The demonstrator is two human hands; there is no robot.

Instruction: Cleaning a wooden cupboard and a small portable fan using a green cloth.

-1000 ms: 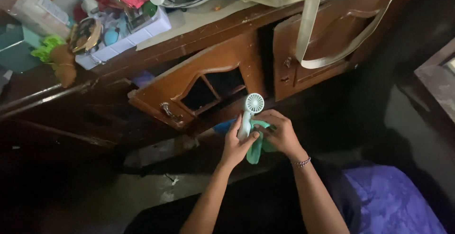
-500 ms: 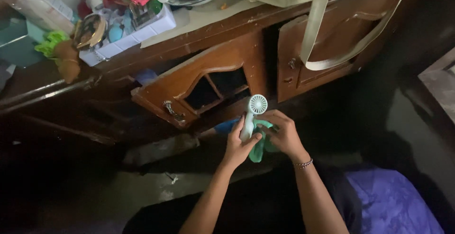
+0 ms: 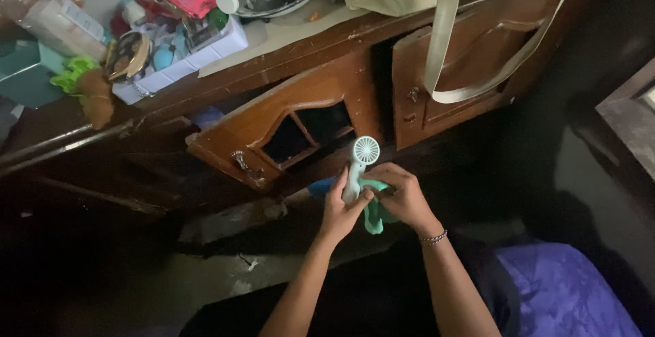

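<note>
While the left hand [image 3: 339, 213] wraps the small pale mint plastic handheld fan [image 3: 357, 166] by its handle, it looks light and rigid. The right hand [image 3: 402, 196] pinches a soft green cloth [image 3: 373, 215] against it; the grille seems fragile.

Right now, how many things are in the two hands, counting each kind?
Handheld fan, pale mint, its handle gripped in the left hand: 1
Green cloth, held by the right hand against the fan's handle: 1
Total: 2

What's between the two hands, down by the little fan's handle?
In the head view, the fan handle and a bunched green cloth sit between the left hand and right hand.
</note>
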